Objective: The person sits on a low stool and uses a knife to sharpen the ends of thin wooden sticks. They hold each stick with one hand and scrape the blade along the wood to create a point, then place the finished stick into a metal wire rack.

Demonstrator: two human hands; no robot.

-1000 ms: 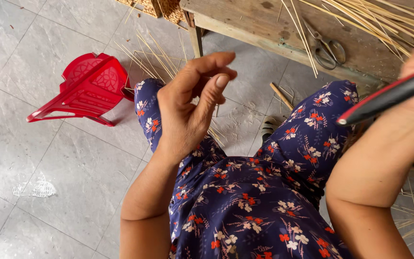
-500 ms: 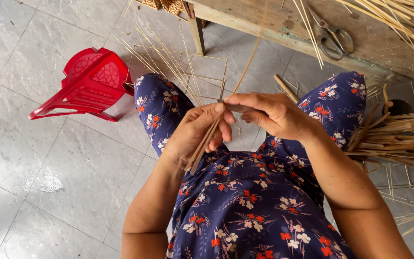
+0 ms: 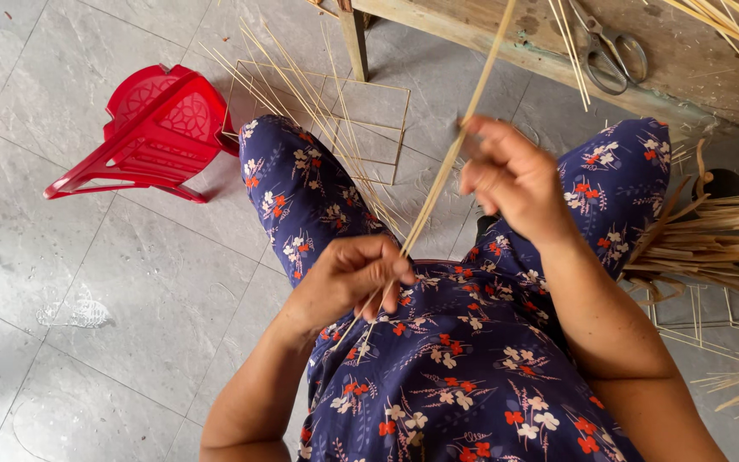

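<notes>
bamboo strips [image 3: 438, 184], thin and pale, are held slanting above the lap; their lower ends are clamped in the closed grip of the left hand [image 3: 354, 281], and higher up they are pinched by the right hand [image 3: 511, 175]. loose sticks [image 3: 318, 111] are spread behind on the tiled floor [image 3: 70, 299], beside a tipped red plastic stool [image 3: 151, 128]. scissors [image 3: 609, 51] are seen on the wooden worktop [image 3: 694, 85], and a bundled sheaf [image 3: 712, 244] lies near the right knee.

Single head-worn view, looking steeply down from close above the lap; tiled floor [image 3: 87, 282] fills left, wooden desk [image 3: 712, 77] edge along top.
</notes>
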